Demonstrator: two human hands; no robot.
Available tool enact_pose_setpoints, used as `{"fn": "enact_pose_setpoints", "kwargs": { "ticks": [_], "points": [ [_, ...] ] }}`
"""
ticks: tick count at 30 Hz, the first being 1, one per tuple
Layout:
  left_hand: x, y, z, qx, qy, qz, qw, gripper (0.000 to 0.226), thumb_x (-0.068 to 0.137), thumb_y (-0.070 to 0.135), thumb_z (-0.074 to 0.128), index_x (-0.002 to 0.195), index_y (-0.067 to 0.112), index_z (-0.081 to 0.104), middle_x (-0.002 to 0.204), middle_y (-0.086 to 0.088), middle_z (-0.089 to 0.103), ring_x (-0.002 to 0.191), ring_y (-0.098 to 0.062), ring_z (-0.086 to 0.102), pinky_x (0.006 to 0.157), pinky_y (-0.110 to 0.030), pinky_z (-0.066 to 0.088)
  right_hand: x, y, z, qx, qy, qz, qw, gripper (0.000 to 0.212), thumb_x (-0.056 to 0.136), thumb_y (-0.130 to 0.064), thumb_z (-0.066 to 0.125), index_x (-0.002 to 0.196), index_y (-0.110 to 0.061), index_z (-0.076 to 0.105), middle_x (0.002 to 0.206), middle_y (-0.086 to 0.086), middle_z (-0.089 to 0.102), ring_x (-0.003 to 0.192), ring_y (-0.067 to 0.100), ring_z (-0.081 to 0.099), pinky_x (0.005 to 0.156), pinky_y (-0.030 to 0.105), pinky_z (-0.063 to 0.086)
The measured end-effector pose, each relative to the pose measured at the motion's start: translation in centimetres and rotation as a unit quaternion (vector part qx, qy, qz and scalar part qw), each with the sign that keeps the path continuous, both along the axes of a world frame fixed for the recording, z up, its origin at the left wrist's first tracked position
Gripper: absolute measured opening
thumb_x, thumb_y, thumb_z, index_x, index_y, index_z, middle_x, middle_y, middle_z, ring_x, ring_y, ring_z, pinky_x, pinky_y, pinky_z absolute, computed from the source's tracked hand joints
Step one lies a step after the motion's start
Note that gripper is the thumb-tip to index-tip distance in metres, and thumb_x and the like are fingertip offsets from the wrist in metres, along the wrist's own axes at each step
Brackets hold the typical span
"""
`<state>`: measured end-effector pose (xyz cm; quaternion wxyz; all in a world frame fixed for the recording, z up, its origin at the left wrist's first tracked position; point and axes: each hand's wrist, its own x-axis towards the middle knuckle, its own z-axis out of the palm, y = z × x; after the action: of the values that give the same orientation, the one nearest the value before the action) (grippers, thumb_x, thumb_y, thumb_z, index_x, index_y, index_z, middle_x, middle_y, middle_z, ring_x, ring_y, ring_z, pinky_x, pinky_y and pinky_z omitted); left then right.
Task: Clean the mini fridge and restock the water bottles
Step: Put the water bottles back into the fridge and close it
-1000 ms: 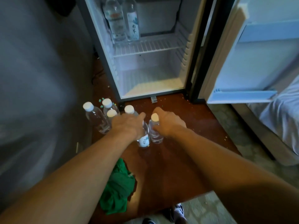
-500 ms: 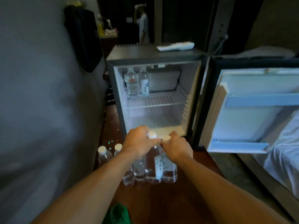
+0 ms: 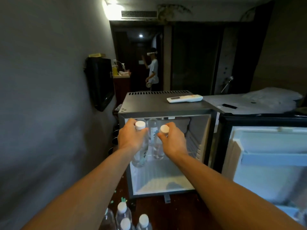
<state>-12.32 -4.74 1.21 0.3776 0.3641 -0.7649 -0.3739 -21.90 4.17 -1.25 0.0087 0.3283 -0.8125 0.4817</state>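
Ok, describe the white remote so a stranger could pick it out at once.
Find the open mini fridge in the middle of the room. The white remote lies flat on its grey top, near the right rear corner. It is long and pale, unlike the small black remote lying on the bed to the right.

Mini fridge [image 3: 159, 106] top is matt grey sheet metal with a slotted vent; interior liner is smooth white plastic, slightly glossy. Wire shelf [image 3: 193, 145] looks like white-coated metal. Water bottles [image 3: 141, 156] are clear glossy plastic with matt white plastic caps [image 3: 140, 125]. Remote control [image 3: 184, 98] is white smooth plastic. Floor [image 3: 174, 214] is dark reddish wood, semi-gloss. Wall [image 3: 41, 80] is matt grey paint.
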Motion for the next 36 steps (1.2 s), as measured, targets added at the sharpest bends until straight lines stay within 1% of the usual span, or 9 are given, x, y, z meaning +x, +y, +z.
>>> {"fn": "enact_pose_setpoints", "kwargs": {
  "ticks": [4,12,17,21,26,28,31,33,36],
  "points": [
    [-2.8,-2.5,-1.1,0.014,-0.005,0.022,1.000,0.018,0.090,0.031,0.064,0.106,0.024,0.061,0.101,-0.001,0.066,0.094,-0.020,0.062,0.085,-0.044,0.054,-2.2,-3.1,-0.8,-0.012,-0.016,0.010,1.000,0.020,0.094,-0.027,0.057,0.111,-0.017,0.051,0.110,0.004,0.059,0.099,0.020,0.057,0.077,0.028,0.042],
    [-9.0,-6.7,-5.0,0.038,-0.022,0.068,0.997,0.017,0.093,0.027,0.059,0.106,0.015,0.062,0.099,-0.006,0.066,0.093,-0.023,0.063,0.080,-0.036,0.053,-6.9,-7.7,-4.2,0.038,-0.041,0.003,0.998,0.027,0.092,-0.033,0.059,0.114,-0.017,0.056,0.118,0.004,0.061,0.106,0.024,0.059,0.083,0.034,0.047],
    [-11.7,-9.9,-6.5,0.036,-0.057,0.112,0.991,0.028,0.095,0.029,0.056,0.107,0.004,0.061,0.102,-0.016,0.066,0.094,-0.031,0.062,0.083,-0.040,0.051,-9.5,-11.0,-3.3,0.172,0.014,0.007,0.985,0.028,0.095,-0.037,0.054,0.106,-0.014,0.066,0.112,0.009,0.065,0.103,0.027,0.062,0.079,0.030,0.045],
    [-13.1,-11.4,-6.6,0.020,-0.111,0.151,0.982,0.035,0.095,0.032,0.056,0.114,0.003,0.060,0.115,-0.019,0.062,0.108,-0.035,0.058,0.088,-0.038,0.045,-10.6,-13.2,-2.6,0.311,0.061,0.030,0.948,0.042,0.100,-0.046,0.038,0.117,-0.015,0.062,0.122,0.011,0.062,0.113,0.026,0.057,0.083,0.030,0.045],
    [-12.2,-10.2,-6.4,-0.045,-0.137,0.126,0.981,0.037,0.094,0.024,0.058,0.123,0.001,0.055,0.123,-0.019,0.059,0.116,-0.033,0.054,0.098,-0.037,0.044,-11.0,-12.7,-2.8,0.285,0.033,0.027,0.957,0.068,0.090,-0.070,0.031,0.121,-0.017,0.058,0.121,0.012,0.060,0.117,0.029,0.055,0.085,0.036,0.046],
    [-11.5,-9.0,-5.7,-0.029,-0.159,0.106,0.981,0.038,0.091,0.012,0.059,0.127,0.003,0.050,0.125,-0.019,0.055,0.116,-0.034,0.053,0.093,-0.034,0.043,-10.6,-12.4,-3.5,0.228,-0.010,0.030,0.973,0.065,0.087,-0.068,0.043,0.126,-0.017,0.055,0.126,0.010,0.057,0.115,0.029,0.056,0.088,0.037,0.048],
    [-9.7,-7.7,-5.5,-0.020,-0.168,0.068,0.983,0.061,0.086,0.011,0.065,0.139,0.007,0.035,0.141,-0.019,0.040,0.127,-0.038,0.045,0.103,-0.038,0.040,-9.5,-10.8,-4.4,0.150,-0.083,0.057,0.984,0.069,0.086,-0.054,0.059,0.139,-0.015,0.038,0.139,0.012,0.046,0.121,0.034,0.052,0.097,0.042,0.047],
    [-8.1,-7.1,-5.8,-0.010,-0.188,0.026,0.982,0.068,0.084,0.017,0.067,0.141,0.012,0.030,0.141,-0.019,0.038,0.129,-0.037,0.042,0.104,-0.041,0.040,-8.7,-8.9,-5.1,0.155,-0.076,0.047,0.984,0.063,0.089,-0.046,0.057,0.137,-0.011,0.037,0.138,0.017,0.046,0.122,0.038,0.050,0.097,0.043,0.045],
    [-5.4,-6.4,-6.2,0.004,-0.243,-0.038,0.969,0.060,0.082,0.025,0.071,0.133,0.020,0.040,0.123,-0.013,0.055,0.109,-0.028,0.058,0.083,-0.034,0.049,-7.1,-5.7,-6.5,0.230,-0.057,0.047,0.970,0.047,0.091,-0.035,0.053,0.130,-0.009,0.045,0.136,0.018,0.048,0.123,0.038,0.049,0.097,0.042,0.042]
  ]
}}
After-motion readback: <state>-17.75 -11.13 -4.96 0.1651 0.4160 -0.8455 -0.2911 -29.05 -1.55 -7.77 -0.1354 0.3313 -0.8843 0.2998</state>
